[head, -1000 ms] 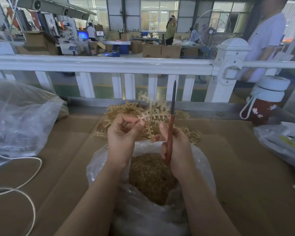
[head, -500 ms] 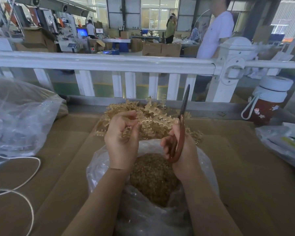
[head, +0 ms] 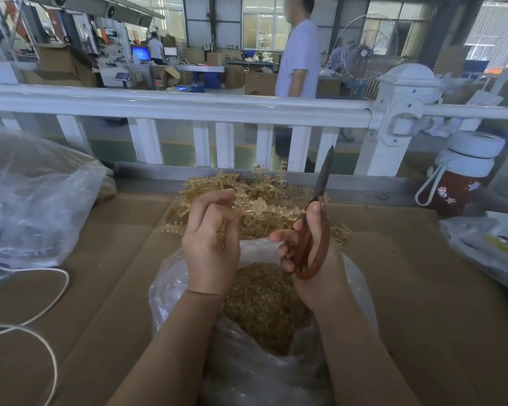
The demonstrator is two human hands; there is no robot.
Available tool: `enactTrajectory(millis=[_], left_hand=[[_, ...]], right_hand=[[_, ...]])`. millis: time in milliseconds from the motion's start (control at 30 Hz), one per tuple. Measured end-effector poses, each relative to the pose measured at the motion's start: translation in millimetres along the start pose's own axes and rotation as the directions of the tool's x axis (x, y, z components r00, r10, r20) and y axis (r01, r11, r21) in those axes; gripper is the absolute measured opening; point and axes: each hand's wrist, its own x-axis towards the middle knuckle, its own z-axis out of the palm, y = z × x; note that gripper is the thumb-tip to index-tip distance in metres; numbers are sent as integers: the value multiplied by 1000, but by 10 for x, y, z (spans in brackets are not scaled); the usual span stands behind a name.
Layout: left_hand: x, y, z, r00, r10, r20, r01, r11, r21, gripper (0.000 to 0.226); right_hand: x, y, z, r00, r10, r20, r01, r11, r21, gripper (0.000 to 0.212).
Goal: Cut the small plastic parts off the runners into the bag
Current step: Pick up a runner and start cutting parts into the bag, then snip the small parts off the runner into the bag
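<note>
1. Head view: left hand (head: 210,238) pinches a runner (head: 258,208) lying crosswise, toward three o'clock.
2. Right hand (head: 308,247) grips scissors (head: 320,206), blades together, pointing twelve.
3. Bag (head: 264,306) sits at six, under both.

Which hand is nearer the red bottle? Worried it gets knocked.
Right. The right hand holds scissors toward the red bottle; the left hand is farther away.

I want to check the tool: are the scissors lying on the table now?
No, the right hand holds the scissors above the bag, blades pointing up.
</note>
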Motion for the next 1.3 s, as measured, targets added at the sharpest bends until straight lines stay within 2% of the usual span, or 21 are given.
enactTrajectory(millis=[300, 400, 533, 633, 700, 733, 767, 833, 900, 933, 967, 1000, 1033, 1067, 1133, 1167, 1200, 1233, 1300], left_hand=[[-12, -12, -20, 1000, -15, 4, 14, 998, 60, 17], [-5, -3, -22, 999, 49, 21, -50, 996, 70, 16], [-22, 9, -20, 978, 197, 72, -203, 975, 91, 17], [-40, 16, -17, 968, 240, 77, -246, 966, 76, 38], [-46, 19, -15, 971, 226, 74, -231, 971, 60, 43], [-54, 23, -9, 974, 214, 74, -218, 975, 50, 38], [-63, 18, 4, 980, 184, 80, -186, 982, 23, 27], [-66, -8, -3, 991, 83, 109, -78, 996, -54, 3], [-42, 3, -19, 983, -129, 132, 150, 975, -161, 34], [-27, 13, -30, 951, -267, 159, 299, 925, -234, 44], [-21, 25, -43, 899, -377, 222, 432, 849, -305, 44], [-18, 28, -55, 837, -456, 303, 544, 757, -362, 34], [-12, 22, -74, 756, -519, 399, 653, 644, -398, 19], [3, 27, -94, 647, -553, 525, 762, 494, -418, 13], [31, -4, -119, 421, -520, 743, 907, 241, -345, 68], [41, -22, -120, 348, -464, 814, 937, 196, -289, 92], [39, -29, -109, 311, -421, 852, 948, 198, -248, 102], [29, -29, -96, 315, -387, 867, 943, 231, -240, 97], [32, 2, -68, 356, -379, 854, 919, 308, -246, 70]], right_hand=[[-20, 31, 22, 1000, 6, -7, -6, 1000, 11, 41], [-18, 32, 41, 1000, 5, -3, -5, 1000, 0, 39], [-28, 18, 69, 1000, 18, 6, -18, 1000, -1, 37], [-38, 2, 64, 999, 38, -30, -37, 999, 22, 30], [-48, -6, 45, 998, 42, -50, -41, 999, 26, 17], [-52, -8, 37, 997, 44, -55, -43, 999, 28, 7], [-60, -10, 37, 997, 44, -59, -42, 999, 31, 2], [-72, -4, 45, 997, 36, -71, -34, 999, 30, 9], [-74, 1, 53, 996, 13, -90, -12, 1000, 12, 13], [-74, 2, 58, 995, -3, -97, 4, 1000, 11, 14], [-76, -2, 64, 994, -22, -104, 24, 1000, 13, 15], [-77, -6, 66, 993, -48, -107, 50, 999, 17, 15], [-80, -6, 68, 991, -74, -108, 76, 997, 17, 13], [-83, -7, 69, 989, -97, -109, 98, 995, 7, 11], [-87, -6, 74, 984, -131, -117, 128, 991, -32, 10], [-82, -1, 72, 982, -141, -123, 135, 989, -51, 11], [-72, 5, 66, 980, -149, -130, 140, 987, -73, 11], [-68, 6, 69, 978, -154, -139, 141, 985, -100, 11], [-58, -3, 68, 975, -163, -153, 140, 978, -152, 11]])
